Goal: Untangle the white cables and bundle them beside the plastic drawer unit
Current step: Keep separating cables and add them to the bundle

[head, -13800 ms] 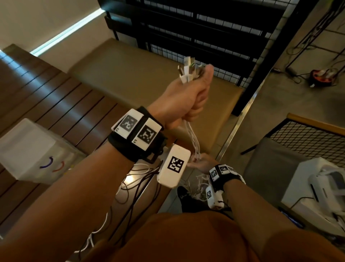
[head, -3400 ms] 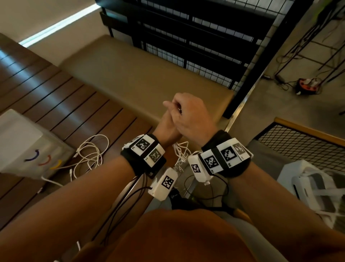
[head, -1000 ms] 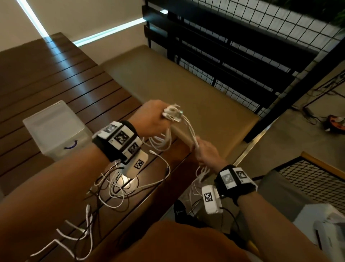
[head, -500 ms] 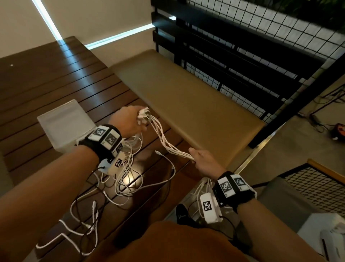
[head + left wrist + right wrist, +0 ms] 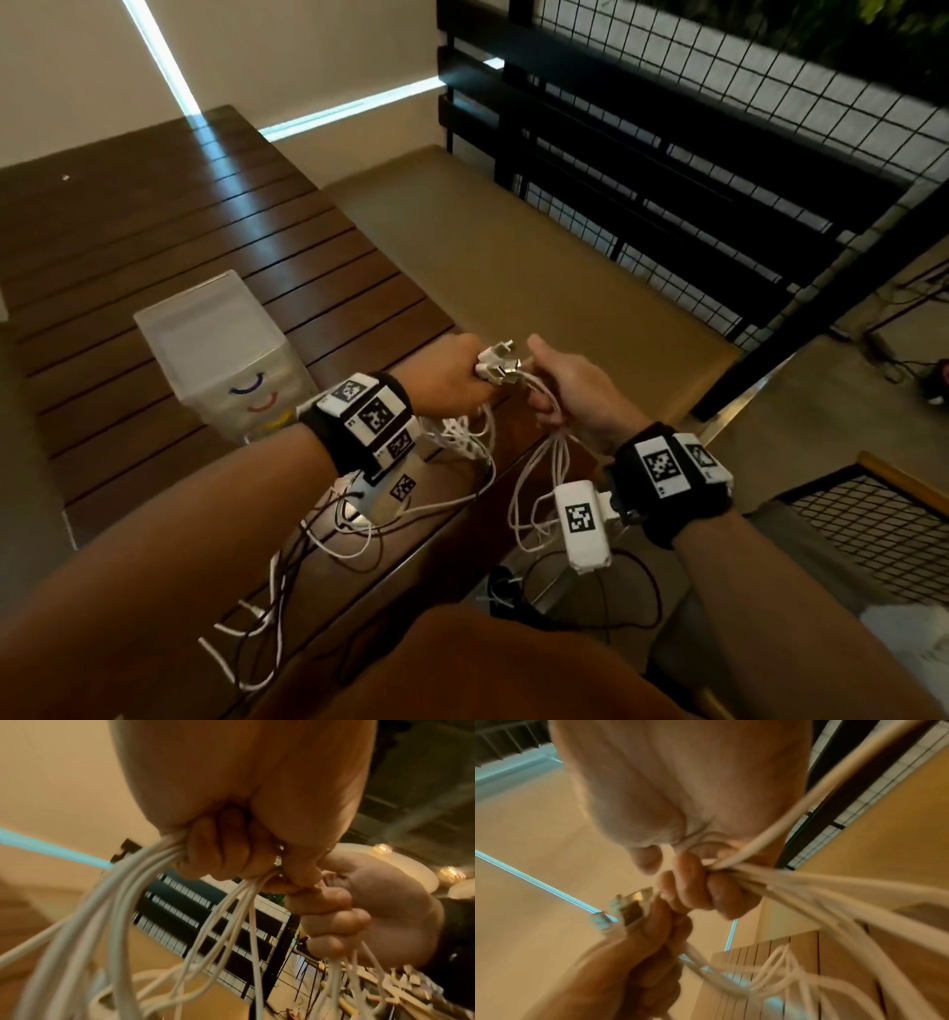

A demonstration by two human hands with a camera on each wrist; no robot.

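Several white cables (image 5: 462, 437) hang in loops over the near edge of the dark wooden table (image 5: 154, 231). My left hand (image 5: 457, 377) grips the bunch just below its USB plugs (image 5: 497, 362), which stick out past the fist. My right hand (image 5: 570, 390) is right beside it, fingers curled round the same strands (image 5: 770, 882). In the left wrist view the cables (image 5: 159, 902) fan down from the left fist, with the right hand (image 5: 347, 912) close by. The clear plastic drawer unit (image 5: 221, 354) stands on the table, left of my hands.
Loose white and black wires (image 5: 308, 555) trail across the table's near corner. A tan padded bench (image 5: 513, 267) lies beyond the hands, with a black wire-mesh railing (image 5: 693, 169) behind it. A mesh basket (image 5: 873, 539) stands at the lower right.
My right hand slid up along the strands and now meets my left hand at the plugs. The stretched length between them has folded into hanging loops.
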